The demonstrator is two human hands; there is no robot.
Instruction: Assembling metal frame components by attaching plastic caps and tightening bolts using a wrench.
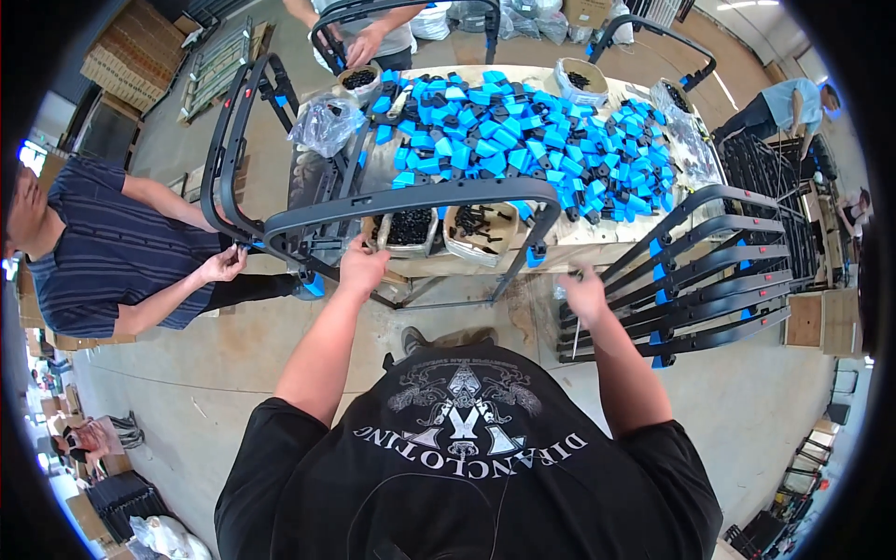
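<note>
A black tubular frame with blue end pieces stands upright before me at the table's near edge. My left hand is just below its top bar, fingers partly apart, by the rim of a container of small black parts. Beside that is another container holding loose black screws or pins. My right hand is closed, lower right of the frame, with a thin metal rod-like tool pointing down from it. What the fingertips touch is too small to tell.
Blue and black plastic pieces are heaped across the table. Several similar frames are stacked at my right. A person in a dark striped shirt handles a frame at my left; another person's hands work across the table.
</note>
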